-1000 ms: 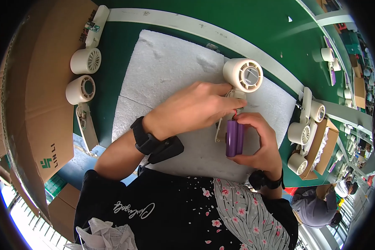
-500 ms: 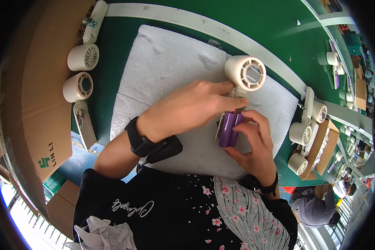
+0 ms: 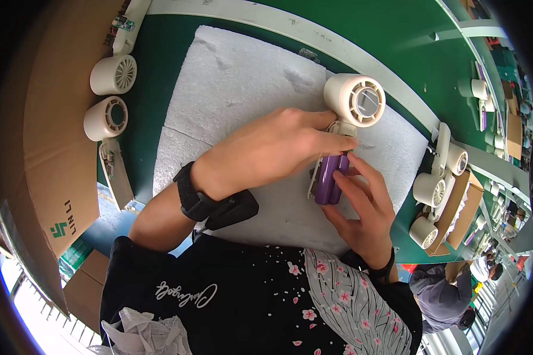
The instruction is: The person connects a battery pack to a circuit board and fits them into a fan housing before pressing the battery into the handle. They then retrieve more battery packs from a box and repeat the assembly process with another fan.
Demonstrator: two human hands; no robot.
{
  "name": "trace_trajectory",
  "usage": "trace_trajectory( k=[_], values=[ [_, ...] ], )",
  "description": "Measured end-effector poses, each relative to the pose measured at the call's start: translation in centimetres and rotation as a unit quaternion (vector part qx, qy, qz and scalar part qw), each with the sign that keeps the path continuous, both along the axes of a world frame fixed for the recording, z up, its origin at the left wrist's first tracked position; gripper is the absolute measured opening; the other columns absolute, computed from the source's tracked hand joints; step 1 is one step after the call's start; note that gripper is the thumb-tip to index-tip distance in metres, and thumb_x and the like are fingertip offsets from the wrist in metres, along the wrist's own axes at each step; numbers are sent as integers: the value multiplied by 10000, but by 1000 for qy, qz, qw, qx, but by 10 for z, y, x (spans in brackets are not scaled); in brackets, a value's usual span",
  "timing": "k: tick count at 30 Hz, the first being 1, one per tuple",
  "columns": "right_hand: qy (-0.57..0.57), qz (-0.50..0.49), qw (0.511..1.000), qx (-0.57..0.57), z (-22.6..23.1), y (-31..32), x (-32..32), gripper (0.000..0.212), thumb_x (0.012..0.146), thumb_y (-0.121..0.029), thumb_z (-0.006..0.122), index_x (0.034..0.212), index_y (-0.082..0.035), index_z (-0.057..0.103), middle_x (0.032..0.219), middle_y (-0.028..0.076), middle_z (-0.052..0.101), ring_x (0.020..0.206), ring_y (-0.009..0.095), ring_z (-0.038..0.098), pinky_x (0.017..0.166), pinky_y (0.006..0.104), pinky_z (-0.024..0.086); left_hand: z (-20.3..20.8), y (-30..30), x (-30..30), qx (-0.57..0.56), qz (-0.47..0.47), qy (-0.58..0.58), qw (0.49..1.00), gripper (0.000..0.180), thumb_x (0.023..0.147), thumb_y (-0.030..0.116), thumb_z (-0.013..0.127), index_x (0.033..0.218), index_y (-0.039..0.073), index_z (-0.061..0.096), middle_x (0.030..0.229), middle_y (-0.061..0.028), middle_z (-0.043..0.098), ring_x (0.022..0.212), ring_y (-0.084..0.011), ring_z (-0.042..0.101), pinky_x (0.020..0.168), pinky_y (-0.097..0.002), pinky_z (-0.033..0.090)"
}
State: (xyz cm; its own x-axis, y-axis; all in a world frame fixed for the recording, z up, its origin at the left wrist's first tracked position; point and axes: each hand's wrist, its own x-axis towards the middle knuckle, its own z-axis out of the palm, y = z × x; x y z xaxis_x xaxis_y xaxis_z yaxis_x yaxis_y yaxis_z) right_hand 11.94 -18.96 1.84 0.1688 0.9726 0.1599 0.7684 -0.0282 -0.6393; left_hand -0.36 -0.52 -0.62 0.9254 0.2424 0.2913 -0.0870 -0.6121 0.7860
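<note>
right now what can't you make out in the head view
All in the head view:
- Inside of the fan handle: hidden by the left hand and the purple cylinders.
- Underside of the purple cylinders: turned away from the camera.
- Far end of the upper-left handle: cut off by the top edge.
- Small pale parts at far right: too small and blurred.

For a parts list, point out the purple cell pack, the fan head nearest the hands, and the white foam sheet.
Purple cell pack (image 3: 326,182): head view, on its left cylinder.
Fan head (image 3: 355,100): head view, left part of its slotted face.
Foam sheet (image 3: 237,89): head view, bare upper surface.
</note>
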Motion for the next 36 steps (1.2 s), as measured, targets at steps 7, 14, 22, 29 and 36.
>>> trace_trajectory(
  k=[7,14,22,29,36],
  values=[
    [8,-13,1000,-1,-5,-3,-5,572,564,28,828,1109,10,657,1326,209,520,1046,343,613,822,371,571,-4,-2,0,-26,6,-9,1000,347,809,14,698,1144,103,695,1120,-170,666,838,-335,694,716,-383,586],
    [-25,-9,1000,9,-2,-1,-3,552,539,25,836,1048,-14,628,1321,205,529,1013,331,617,789,373,562,0,-2,4,-50,9,-5,999,313,808,41,725,1115,102,714,1075,-160,685,828,-314,703,701,-366,579],
    [24,-30,999,10,-12,6,2,637,535,25,867,1071,-55,532,1276,178,529,983,303,643,774,372,567,3,6,2,-115,-7,23,993,436,687,44,814,1108,103,719,1053,-151,696,821,-288,708,708,-336,573],
    [12,-73,997,-8,-4,16,-2,711,509,-74,894,1125,-94,539,1191,128,542,961,315,637,705,393,566,9,3,3,-117,7,19,993,559,601,29,850,1136,116,712,1078,-151,695,791,-271,701,719,-331,569],
    [-30,-12,999,-20,-4,12,5,819,511,-17,896,1262,-51,572,1240,128,507,1015,275,630,819,358,594,3,1,4,-165,-6,28,986,531,646,10,820,1152,127,708,1087,-147,694,771,-235,684,724,-328,556]
  ],
)
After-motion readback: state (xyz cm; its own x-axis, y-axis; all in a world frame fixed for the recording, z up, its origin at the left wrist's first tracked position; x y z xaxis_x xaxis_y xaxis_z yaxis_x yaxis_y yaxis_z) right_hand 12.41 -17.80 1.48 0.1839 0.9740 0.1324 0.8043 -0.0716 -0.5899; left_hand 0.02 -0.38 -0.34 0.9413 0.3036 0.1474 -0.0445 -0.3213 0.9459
